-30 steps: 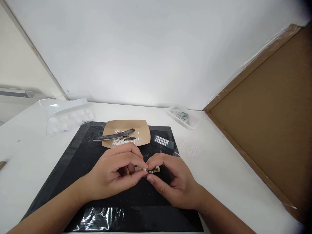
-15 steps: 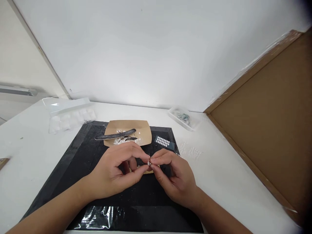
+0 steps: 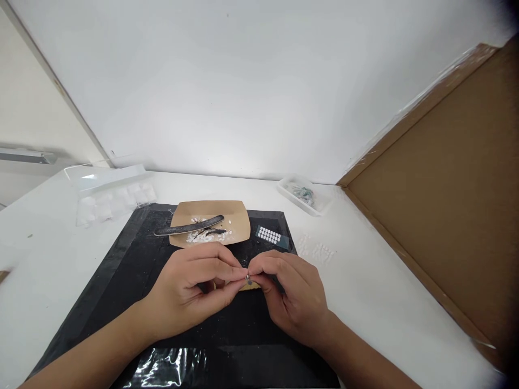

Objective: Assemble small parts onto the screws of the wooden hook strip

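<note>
My left hand (image 3: 193,292) and my right hand (image 3: 292,297) meet fingertip to fingertip over a black mat (image 3: 133,270). Between thumbs and forefingers they pinch a tiny white piece (image 3: 247,278); which hand bears it more I cannot tell. A small tan card (image 3: 248,287) lies on the mat just under the fingertips, mostly hidden by them. Behind the hands sits a brown paper tray (image 3: 239,215) holding a dark nail file (image 3: 188,226), dark tweezers and several small white bits.
A dark sheet with white dots (image 3: 271,235) lies right of the tray. A clear plastic compartment box (image 3: 111,194) stands at the back left, a small clear dish (image 3: 304,194) at the back right. A brown cardboard panel (image 3: 446,205) walls the right side.
The hands have shifted slightly, first lifting a little, then settling lower; the fingertips have closed tighter on the small white piece. The view also wobbled.
</note>
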Demonstrator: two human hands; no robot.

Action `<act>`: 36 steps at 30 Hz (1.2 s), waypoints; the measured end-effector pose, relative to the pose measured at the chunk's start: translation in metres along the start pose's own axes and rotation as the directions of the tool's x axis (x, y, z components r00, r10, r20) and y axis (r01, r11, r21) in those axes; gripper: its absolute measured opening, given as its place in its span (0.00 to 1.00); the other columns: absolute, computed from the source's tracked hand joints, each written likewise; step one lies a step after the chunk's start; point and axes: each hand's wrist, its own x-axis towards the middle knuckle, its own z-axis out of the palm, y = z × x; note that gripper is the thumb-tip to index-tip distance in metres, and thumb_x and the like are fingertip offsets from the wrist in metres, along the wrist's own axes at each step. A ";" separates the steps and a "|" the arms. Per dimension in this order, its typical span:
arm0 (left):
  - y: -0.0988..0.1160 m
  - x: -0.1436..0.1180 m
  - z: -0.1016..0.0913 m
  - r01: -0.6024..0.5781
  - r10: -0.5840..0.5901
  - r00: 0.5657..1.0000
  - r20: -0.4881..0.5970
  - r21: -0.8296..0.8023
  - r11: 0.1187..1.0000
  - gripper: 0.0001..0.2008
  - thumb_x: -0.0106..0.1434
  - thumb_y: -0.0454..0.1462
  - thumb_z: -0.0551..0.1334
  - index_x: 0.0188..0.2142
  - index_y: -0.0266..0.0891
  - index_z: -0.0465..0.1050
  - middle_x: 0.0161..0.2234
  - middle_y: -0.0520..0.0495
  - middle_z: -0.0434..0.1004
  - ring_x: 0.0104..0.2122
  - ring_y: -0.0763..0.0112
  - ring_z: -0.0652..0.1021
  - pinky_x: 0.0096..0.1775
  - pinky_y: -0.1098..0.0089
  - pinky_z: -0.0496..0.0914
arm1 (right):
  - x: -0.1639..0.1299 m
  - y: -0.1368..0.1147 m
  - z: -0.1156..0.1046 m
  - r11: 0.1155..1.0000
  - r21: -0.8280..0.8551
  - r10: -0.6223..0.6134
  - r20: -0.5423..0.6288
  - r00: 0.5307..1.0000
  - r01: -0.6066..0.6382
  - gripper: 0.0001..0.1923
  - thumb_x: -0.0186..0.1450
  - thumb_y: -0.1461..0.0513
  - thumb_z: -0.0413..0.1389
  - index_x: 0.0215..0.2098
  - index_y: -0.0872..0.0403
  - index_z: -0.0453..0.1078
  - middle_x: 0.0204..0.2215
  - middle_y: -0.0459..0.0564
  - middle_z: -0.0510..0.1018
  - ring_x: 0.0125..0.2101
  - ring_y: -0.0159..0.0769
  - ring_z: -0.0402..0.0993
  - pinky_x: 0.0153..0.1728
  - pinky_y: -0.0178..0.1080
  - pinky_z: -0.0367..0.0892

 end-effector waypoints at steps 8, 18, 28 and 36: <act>-0.001 -0.002 -0.011 -0.322 0.261 0.946 0.191 0.473 0.820 0.10 0.69 0.26 0.68 0.49 0.31 0.78 0.38 0.43 0.82 0.33 0.71 0.82 0.32 0.72 0.75 | 0.002 -0.004 0.000 0.964 0.172 0.182 0.137 0.974 -0.204 0.06 0.75 0.67 0.54 0.42 0.50 0.71 0.33 0.44 0.80 0.32 0.32 0.77 0.35 0.35 0.70; 0.003 -0.007 -0.016 -0.369 0.261 0.928 0.267 0.539 0.757 0.04 0.72 0.28 0.64 0.44 0.36 0.75 0.37 0.45 0.84 0.30 0.69 0.83 0.29 0.68 0.73 | 0.006 -0.003 -0.005 0.933 0.244 0.203 0.251 0.946 -0.265 0.08 0.76 0.67 0.53 0.43 0.50 0.72 0.36 0.44 0.82 0.36 0.32 0.79 0.39 0.35 0.73; -0.001 -0.003 -0.012 -0.303 0.230 0.950 0.210 0.453 0.839 0.07 0.73 0.30 0.63 0.49 0.38 0.76 0.39 0.46 0.84 0.35 0.70 0.84 0.34 0.74 0.77 | 0.007 -0.007 -0.003 0.862 0.359 0.281 0.247 0.927 -0.357 0.07 0.76 0.66 0.55 0.40 0.51 0.73 0.32 0.44 0.82 0.33 0.30 0.80 0.37 0.33 0.75; -0.008 -0.002 0.002 -0.133 0.145 0.989 -0.032 0.237 0.962 0.13 0.70 0.27 0.65 0.52 0.35 0.78 0.40 0.42 0.82 0.35 0.72 0.83 0.30 0.77 0.77 | 0.004 -0.008 -0.007 0.875 0.334 0.328 0.125 0.936 -0.351 0.03 0.74 0.62 0.60 0.41 0.51 0.76 0.34 0.48 0.83 0.33 0.34 0.79 0.36 0.37 0.75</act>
